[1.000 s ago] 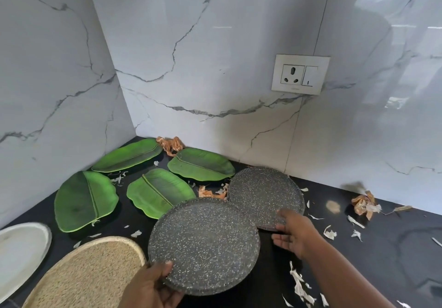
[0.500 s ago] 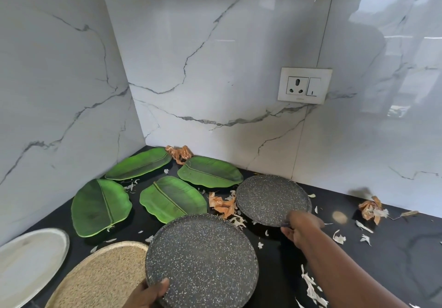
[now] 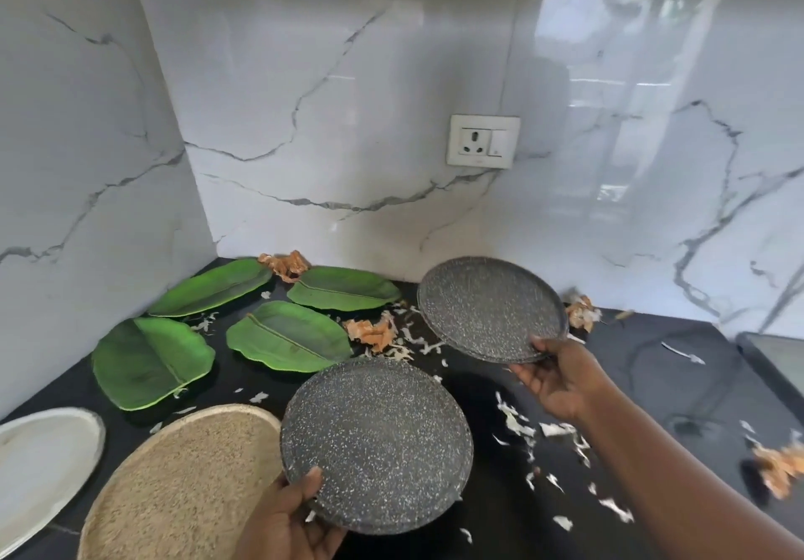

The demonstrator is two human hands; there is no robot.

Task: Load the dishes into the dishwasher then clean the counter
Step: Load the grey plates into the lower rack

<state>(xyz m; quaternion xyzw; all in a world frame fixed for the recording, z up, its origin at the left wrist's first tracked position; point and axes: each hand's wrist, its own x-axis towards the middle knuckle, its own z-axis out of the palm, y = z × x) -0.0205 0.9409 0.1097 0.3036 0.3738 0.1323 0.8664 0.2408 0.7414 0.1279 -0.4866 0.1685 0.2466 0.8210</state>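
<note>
The left hand (image 3: 283, 520) pinched the near rim of a round speckled dark-grey plate (image 3: 376, 444), thumb on top, holding it nearly flat and tipped slightly toward the camera. The right hand (image 3: 559, 379) gripped the near-right edge of a second speckled plate (image 3: 489, 309), raised above the tabletop (image 3: 644, 368) and tilted up on its far side. Both were matte, stone-like discs with low rims. To the left lay a woven beige oval tray (image 3: 174, 490), a white oval dish (image 3: 39, 459) and four glossy green leaf-shaped plates (image 3: 287, 337), long axes mostly running left-right. Orange peel (image 3: 374, 333) and white scraps (image 3: 517, 424) littered the black surface.
</note>
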